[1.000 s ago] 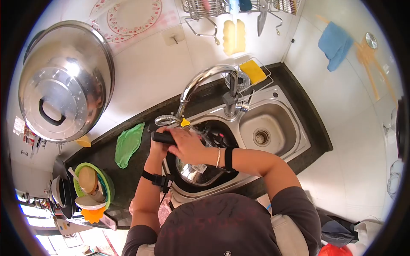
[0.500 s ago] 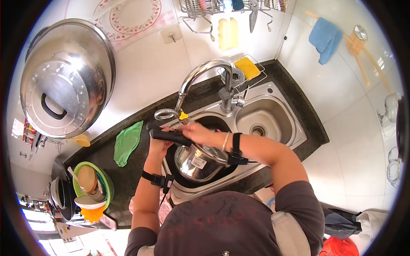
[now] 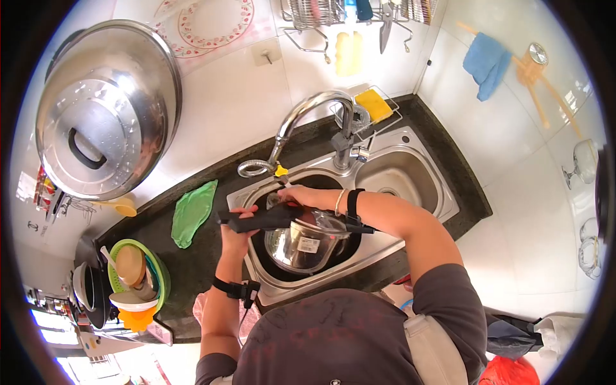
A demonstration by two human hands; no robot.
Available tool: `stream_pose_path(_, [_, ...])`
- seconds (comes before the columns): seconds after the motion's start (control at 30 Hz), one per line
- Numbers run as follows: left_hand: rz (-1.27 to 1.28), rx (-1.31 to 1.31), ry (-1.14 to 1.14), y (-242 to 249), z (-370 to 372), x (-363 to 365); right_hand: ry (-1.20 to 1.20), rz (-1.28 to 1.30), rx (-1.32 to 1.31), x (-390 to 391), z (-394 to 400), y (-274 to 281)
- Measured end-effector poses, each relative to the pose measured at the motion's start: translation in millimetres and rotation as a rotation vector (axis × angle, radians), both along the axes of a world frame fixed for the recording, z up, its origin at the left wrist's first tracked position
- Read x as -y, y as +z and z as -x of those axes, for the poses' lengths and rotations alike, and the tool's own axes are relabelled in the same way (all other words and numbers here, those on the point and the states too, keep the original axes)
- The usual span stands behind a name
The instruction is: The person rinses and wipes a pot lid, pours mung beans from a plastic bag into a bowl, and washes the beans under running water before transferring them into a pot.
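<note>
Two bare hands work over the dark left-hand sink basin (image 3: 351, 251) at the centre of the frame. Within that basin sits a shiny round steel pot (image 3: 289, 251) with a white label (image 3: 308, 245) on its side; its contents cannot be made out. The left hand (image 3: 237, 221) grips the pot's long black handle (image 3: 263, 222), fingers wrapped around it. The right hand (image 3: 296, 194) reaches across the pot, fingers curled near the yellow fitting (image 3: 281, 171) on the curved chrome tap (image 3: 285, 125); whether it grips anything cannot be told.

To the right lies a bare-steel basin (image 3: 420, 186). Behind the sink, a wire rack (image 3: 399, 117) bears a yellow rectangular sponge (image 3: 373, 104) and a coiled metal scourer (image 3: 362, 116).

At the lower left, on the dark stone worktop (image 3: 176, 260), a round lime-green plastic basket (image 3: 165, 282) contains a tan bowl-shaped piece (image 3: 130, 264) and other nested ware. A crumpled green cloth (image 3: 194, 215) lies between basket and sink.
</note>
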State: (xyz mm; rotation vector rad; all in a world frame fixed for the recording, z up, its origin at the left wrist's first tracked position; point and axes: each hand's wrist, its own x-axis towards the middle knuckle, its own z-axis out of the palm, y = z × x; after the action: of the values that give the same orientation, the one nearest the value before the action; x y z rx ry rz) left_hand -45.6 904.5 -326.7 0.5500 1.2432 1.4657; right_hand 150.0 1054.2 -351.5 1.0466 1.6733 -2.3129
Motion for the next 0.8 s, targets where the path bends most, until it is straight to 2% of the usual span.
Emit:
stream_pose_path(0.03, [-0.032, -0.024, -0.013, 0, -2, 2, 0.057, -0.193, 0.070, -25, 19, -62])
stream_pose_path(0.07, [-0.060, -0.046, -0.027, 0, -7, 3, 0.062, -0.198, 0.067, -26, 27, -61])
stream_pose_path(0.13, [-0.093, -0.002, -0.020, 12, -20, 10, 0.101, -0.401, -0.023, -19, 35, -57])
stream_pose_path(0.17, [-0.102, 0.016, -0.031, 17, -24, 13, 0.108, -0.400, -0.019, -15, 38, -49])
stream_pose_path(0.27, [-0.120, 0.042, 0.014, 15, -31, 12, 0.613, -1.671, -0.318, -1, 44, -34])
stream_pose_path(0.3, [-0.137, 0.014, 0.060, 9, -29, 11, 0.568, -1.306, -0.232, 2, 46, -38])
stream_pose_path(0.33, [-0.153, -0.016, 0.103, 4, -27, 10, 0.580, -1.288, -0.229, 12, 36, -35])
stream_pose_path(0.4, [-0.171, -0.057, 0.157, -1, -18, 3, 0.186, -0.883, -0.316, 35, 0, -7])
stream_pose_path(0.47, [-0.142, -0.043, 0.208, -2, -14, 1, 0.166, -0.774, -0.231, 47, -31, 4])
stream_pose_path(0.5, [-0.141, -0.038, 0.208, -2, -16, -1, 0.232, -0.848, -0.109, 52, -49, 5])
stream_pose_path(0.53, [-0.120, -0.057, 0.219, -1, -17, 0, 0.231, -0.843, -0.107, 53, -52, 7])
stream_pose_path(0.63, [-0.127, -0.086, 0.261, 1, -31, 12, 0.337, -0.798, 0.115, 50, -55, 19])
stream_pose_path(0.67, [-0.173, -0.092, 0.305, 1, -38, 16, 0.399, -0.719, 0.037, 40, -55, 40])
stream_pose_path(0.73, [-0.162, -0.070, 0.326, -1, -50, 33, 0.425, -0.745, -0.131, 19, -59, 3])
stream_pose_path(0.8, [-0.259, -0.120, 0.346, 2, -61, 54, 0.420, -0.772, -0.180, 13, -58, -1])
